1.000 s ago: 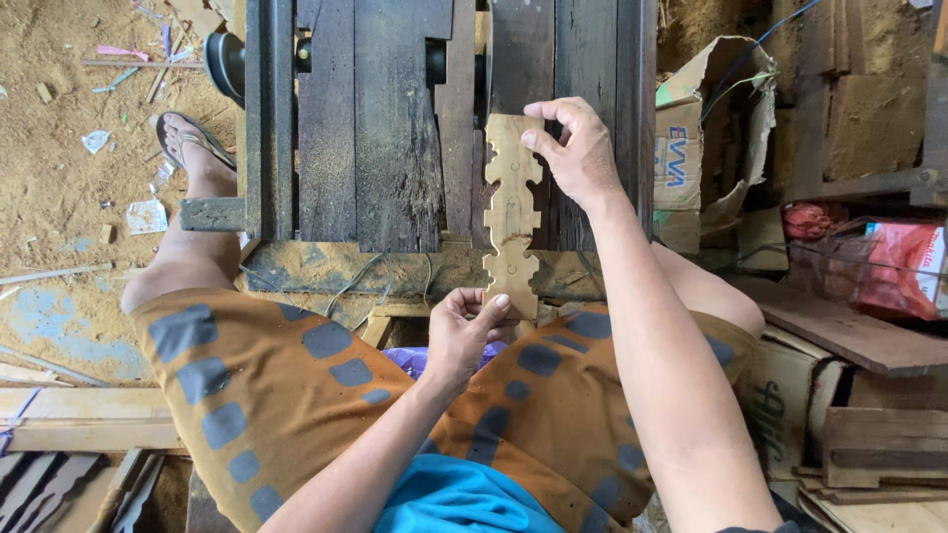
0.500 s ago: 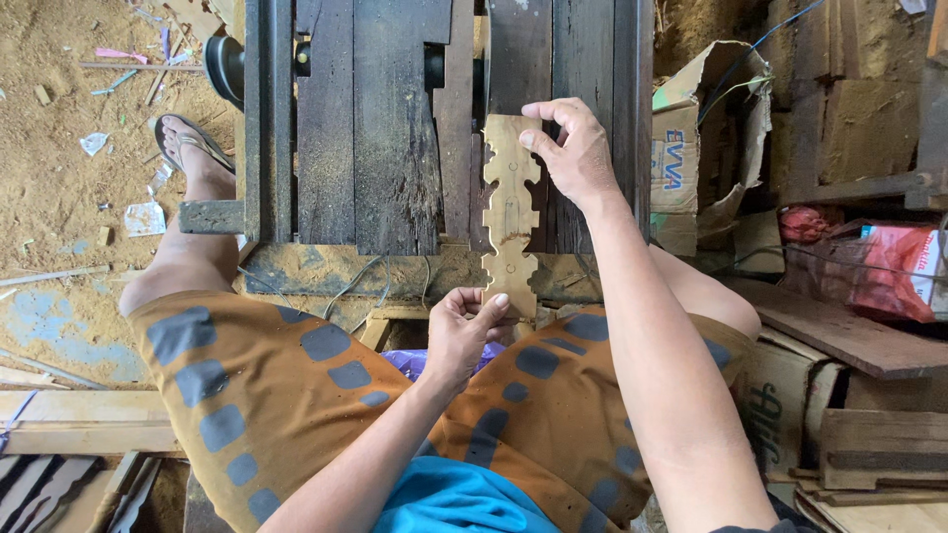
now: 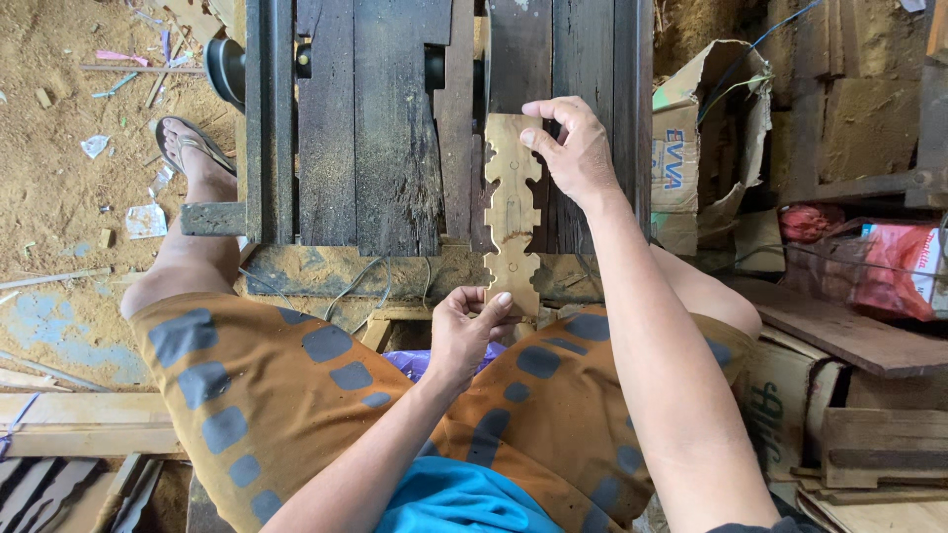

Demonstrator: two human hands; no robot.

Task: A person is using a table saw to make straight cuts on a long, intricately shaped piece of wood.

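Note:
A pale wooden piece (image 3: 512, 212) with a notched, scalloped outline lies lengthwise over a dark plank table (image 3: 385, 128). My right hand (image 3: 568, 148) pinches its far end between thumb and fingers. My left hand (image 3: 466, 331) grips its near end just above my lap. I am seated, with orange shorts patterned in grey patches (image 3: 296, 395) and a blue shirt (image 3: 454, 498) below.
My left foot in a sandal (image 3: 193, 148) rests on sandy ground littered with scraps. Torn cardboard boxes (image 3: 691, 138) and a red bag (image 3: 884, 271) crowd the right side. Wooden boards (image 3: 849, 341) lie at lower right, and planks (image 3: 69, 424) at lower left.
Both hands keep their hold on the wooden piece; it stays almost in the same place on the table.

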